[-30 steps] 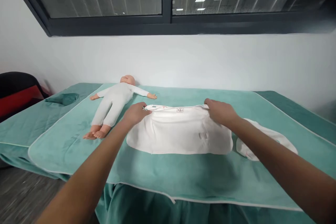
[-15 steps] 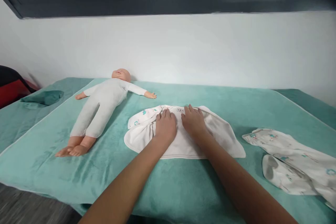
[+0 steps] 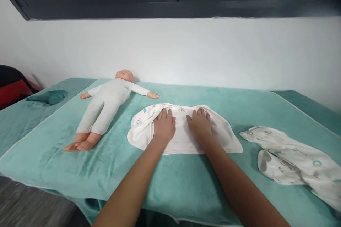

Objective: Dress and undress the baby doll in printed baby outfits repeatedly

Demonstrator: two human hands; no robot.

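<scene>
A white baby garment (image 3: 226,138) lies spread on a teal towel (image 3: 106,170). My left hand (image 3: 163,126) rests flat on its left half, fingers stretched out. On the middle of the same garment my right hand (image 3: 200,125) lies flat, fingers apart. Neither hand holds anything. The garment's left edge is bunched and shows a small printed pattern. A baby doll (image 3: 106,103) in a pale grey suit lies on its back to the left, arms out, about a hand's width from the garment.
A second white patterned garment (image 3: 293,163) lies crumpled at the right. A dark teal cloth (image 3: 48,96) sits far left on the bed. A white wall and dark window frame (image 3: 170,3) stand behind. A red and black object (image 3: 12,88) shows at the left edge.
My hands let go of the garment's top corners and came to its middle, now pressing flat. In the last half second they spread slightly apart. The view dropped and shifted right.
</scene>
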